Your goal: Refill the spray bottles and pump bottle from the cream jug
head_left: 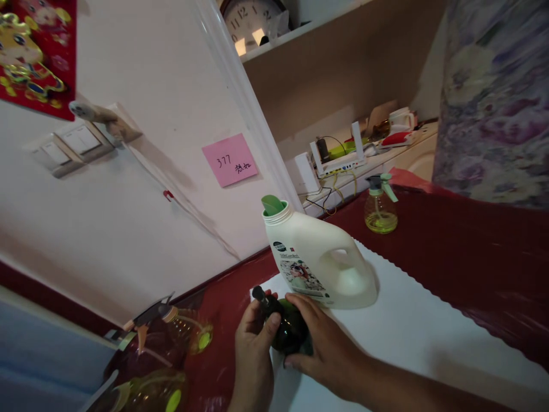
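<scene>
A small dark green bottle (288,327) with a black top lies low on the white mat (412,332). My left hand (254,349) is closed round its neck and cap end. My right hand (326,343) wraps over its body from the right. Just behind my hands stands a cream detergent jug (319,260) with a handle, a printed label and an open green spout.
A red cloth (463,252) covers the table. A clear spray bottle (380,205) with yellow liquid stands at the back. Two amber spray bottles (180,335) lie at the lower left by the wall. A pink note (230,159), switches and a cluttered shelf are behind.
</scene>
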Motion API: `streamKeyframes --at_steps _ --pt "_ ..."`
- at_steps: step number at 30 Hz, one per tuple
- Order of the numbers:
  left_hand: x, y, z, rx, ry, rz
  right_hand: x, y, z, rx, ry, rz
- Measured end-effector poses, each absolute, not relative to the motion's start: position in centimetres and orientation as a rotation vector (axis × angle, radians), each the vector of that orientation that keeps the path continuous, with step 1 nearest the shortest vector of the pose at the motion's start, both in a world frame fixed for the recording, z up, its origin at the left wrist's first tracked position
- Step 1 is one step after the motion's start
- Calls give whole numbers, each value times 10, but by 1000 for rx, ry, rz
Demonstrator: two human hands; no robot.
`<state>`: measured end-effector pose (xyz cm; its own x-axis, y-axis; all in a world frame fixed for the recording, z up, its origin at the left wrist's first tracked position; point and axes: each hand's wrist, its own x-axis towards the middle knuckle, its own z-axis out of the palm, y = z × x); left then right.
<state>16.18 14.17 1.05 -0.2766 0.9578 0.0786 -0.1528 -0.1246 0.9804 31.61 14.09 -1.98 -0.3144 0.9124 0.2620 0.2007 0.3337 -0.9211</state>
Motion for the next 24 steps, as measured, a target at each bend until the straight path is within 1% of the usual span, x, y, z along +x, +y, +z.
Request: streamKeyframes --at_steps 8,16,21,24 --pt "165 138 11 1031 1309 1533 316 142 -19 -1002 -1738 1056" --pt "175 132 10 1002 1226 1577 317 140 -22 -986 -1769 1045" --pt "179 133 7 997 1189 1585 317 138 -35 -974 -1797 1024" --pt "182 131 7 1021 1159 1559 321 134 -46 -882 -1824 910"
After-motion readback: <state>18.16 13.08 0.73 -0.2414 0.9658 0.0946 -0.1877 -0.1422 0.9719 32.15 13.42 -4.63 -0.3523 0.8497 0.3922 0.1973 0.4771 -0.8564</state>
